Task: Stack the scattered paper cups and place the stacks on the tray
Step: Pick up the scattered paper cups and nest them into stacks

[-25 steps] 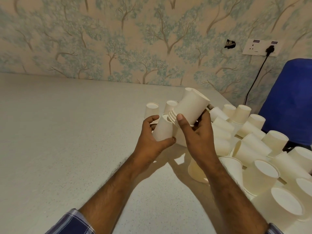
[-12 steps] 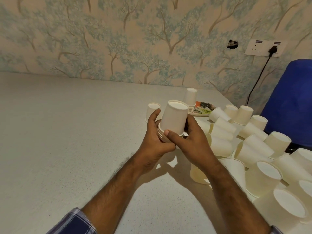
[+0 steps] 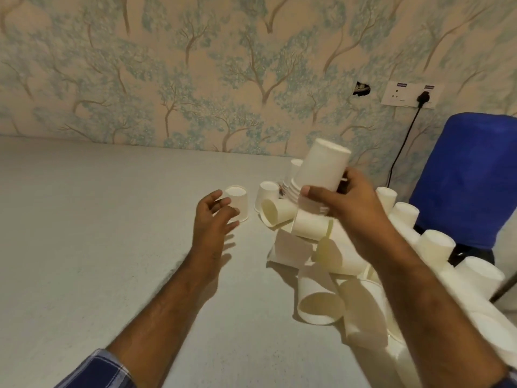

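My right hand (image 3: 345,198) grips a stack of white paper cups (image 3: 321,169), held upside down and lifted above the pile. My left hand (image 3: 214,217) is open, fingers spread, just in front of a single upturned cup (image 3: 237,201) on the table, not touching it that I can tell. A second stack of cups (image 3: 292,179) stands behind my right hand; the tray under it is hidden. Several loose cups (image 3: 319,298) lie scattered on the right, some upright, some on their sides.
The pale table (image 3: 98,233) stretches wide to the left. A blue barrel-like object (image 3: 464,177) stands at the right, past the table edge. A black cable (image 3: 402,144) hangs from a wall socket above it.
My left hand has let go of the stack and moved left toward the single cup. My right hand has raised the stack up and to the right.
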Available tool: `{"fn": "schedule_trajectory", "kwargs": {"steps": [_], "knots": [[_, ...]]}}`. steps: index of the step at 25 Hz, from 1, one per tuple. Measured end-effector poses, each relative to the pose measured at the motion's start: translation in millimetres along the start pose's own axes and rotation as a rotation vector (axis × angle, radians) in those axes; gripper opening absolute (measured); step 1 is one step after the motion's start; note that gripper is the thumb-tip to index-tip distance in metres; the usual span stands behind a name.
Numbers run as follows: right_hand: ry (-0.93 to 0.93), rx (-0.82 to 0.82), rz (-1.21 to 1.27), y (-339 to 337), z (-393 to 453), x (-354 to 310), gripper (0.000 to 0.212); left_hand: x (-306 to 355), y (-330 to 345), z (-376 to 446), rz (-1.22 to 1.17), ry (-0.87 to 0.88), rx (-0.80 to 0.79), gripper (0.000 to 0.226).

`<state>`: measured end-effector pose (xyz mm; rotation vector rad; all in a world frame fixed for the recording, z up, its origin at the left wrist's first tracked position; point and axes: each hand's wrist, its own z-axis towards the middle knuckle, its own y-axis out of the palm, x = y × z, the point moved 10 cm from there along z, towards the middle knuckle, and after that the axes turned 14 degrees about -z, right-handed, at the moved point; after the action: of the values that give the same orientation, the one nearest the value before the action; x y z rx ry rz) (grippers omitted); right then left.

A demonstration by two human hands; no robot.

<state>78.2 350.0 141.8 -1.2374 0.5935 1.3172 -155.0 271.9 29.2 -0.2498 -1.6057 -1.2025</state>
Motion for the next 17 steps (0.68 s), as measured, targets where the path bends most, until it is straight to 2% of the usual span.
{"fn": "schedule_trajectory", "kwargs": {"steps": [3, 8, 13, 17], "knots": [[0.001, 0.052, 0.022, -36.3, 31.0, -17.6, 0.061, -7.4, -17.7, 27.9, 0.258, 0.074, 0.184, 0.057], [0.084, 0.020, -0.077, -47.5, 82.7, 2.1, 0.066, -13.1, -11.3, 68.3, 0.548, 0.211, 0.238, 0.071], [0.200, 0.051, -0.162, -47.2, 141.6, 55.5, 0.064, -6.0, 21.0, 94.8, 0.714, 0.442, 0.102, 0.069], [0.183, 0.135, -0.235, -51.7, 192.5, 81.8, 0.067, -22.0, 21.5, 109.7, 0.875, 0.424, 0.050, 0.059]]}}
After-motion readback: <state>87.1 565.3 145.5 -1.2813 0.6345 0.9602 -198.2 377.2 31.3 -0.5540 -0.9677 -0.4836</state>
